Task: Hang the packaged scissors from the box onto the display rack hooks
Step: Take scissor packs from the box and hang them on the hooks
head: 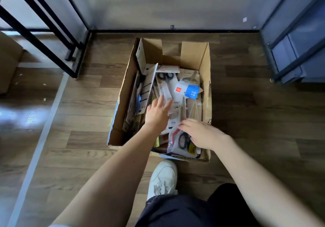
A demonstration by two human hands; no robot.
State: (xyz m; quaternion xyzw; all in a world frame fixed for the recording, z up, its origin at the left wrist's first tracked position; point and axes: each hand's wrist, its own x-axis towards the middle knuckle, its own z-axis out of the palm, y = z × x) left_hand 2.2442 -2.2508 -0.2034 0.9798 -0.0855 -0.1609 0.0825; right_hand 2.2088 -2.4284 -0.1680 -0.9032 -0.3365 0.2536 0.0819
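Here, at the upper left of the frame, the black rack legs [52,38] stand on the wood floor [79,138]. At centre sits the open cardboard box [123,107], full of packaged scissors [167,87] lying in a loose heap. My left hand [157,114] reaches in with fingers straight and spread, touching a long white pack. Just right of it, my right hand [202,133] rests on a clear bag of black-handled scissors [182,142] near the box's lower edge; I cannot tell whether it grips. My white shoe [164,177] is below.
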